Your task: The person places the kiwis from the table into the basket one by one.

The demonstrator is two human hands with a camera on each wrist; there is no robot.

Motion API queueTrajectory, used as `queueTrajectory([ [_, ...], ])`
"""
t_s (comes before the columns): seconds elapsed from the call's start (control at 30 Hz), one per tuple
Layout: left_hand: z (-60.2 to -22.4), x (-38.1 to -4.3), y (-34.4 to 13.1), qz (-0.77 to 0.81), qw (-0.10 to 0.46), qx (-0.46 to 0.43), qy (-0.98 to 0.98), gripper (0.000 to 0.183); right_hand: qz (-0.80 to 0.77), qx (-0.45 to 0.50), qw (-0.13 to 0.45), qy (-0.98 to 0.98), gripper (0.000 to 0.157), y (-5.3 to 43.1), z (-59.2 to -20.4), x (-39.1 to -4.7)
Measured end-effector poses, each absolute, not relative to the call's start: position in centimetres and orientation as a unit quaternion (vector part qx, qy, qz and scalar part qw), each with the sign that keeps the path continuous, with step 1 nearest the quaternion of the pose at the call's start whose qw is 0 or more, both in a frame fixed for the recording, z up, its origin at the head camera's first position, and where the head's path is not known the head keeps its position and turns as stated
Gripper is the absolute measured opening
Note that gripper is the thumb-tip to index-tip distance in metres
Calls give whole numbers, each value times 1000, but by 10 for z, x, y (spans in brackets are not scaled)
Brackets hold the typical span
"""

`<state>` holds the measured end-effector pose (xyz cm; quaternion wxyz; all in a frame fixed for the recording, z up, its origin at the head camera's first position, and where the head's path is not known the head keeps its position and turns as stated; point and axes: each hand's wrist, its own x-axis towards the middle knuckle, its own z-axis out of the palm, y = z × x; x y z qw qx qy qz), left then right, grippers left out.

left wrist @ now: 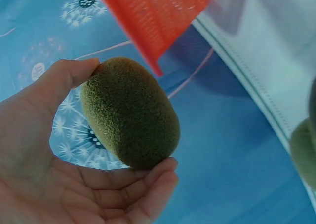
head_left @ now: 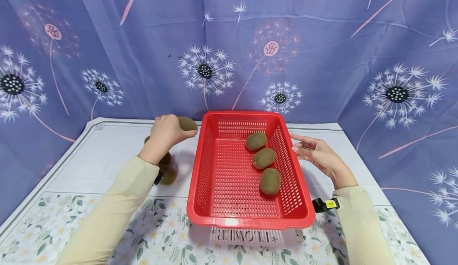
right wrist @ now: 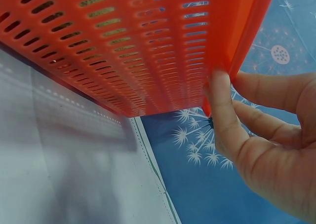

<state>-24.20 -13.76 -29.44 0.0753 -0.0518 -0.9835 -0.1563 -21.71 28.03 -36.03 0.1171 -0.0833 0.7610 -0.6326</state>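
My left hand (head_left: 167,131) holds a brown, fuzzy kiwi (left wrist: 131,113) between thumb and fingers, in the air just left of a red plastic basket (head_left: 247,222). In the left wrist view, the fingers cup one end and the thumb touches the other. My right hand (head_left: 320,155) grips the basket's right rim, seen close up in the right wrist view with fingertips at the lip. Inside the basket, along its right side, lie three kiwis: a far one (head_left: 256,141), a middle one (head_left: 264,158) and a near one (head_left: 270,182).
More kiwis, among them a near one (head_left: 167,174), lie on the white and floral tablecloth (head_left: 171,225) left of the basket, partly hidden by my left hand and wrist. A blue dandelion-print curtain (head_left: 236,58) stands behind and at both sides of the table.
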Motion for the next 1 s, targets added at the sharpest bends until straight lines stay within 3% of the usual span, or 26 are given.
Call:
queueTrajectory([
  [0.23, -279, -247, -123, -144, 84, -65, -984, 52, -636, -86, 118, 758, 60, 279, -359, -217],
  [0.63, -249, -251, -74, -155, 41, -50, -986, 60, -635, -85, 124, 757, 60, 280, -359, -218],
  [1.0, -244, -267, -24, -155, 57, -85, -983, 52, -632, -84, 121, 761, 60, 280, -359, -217],
])
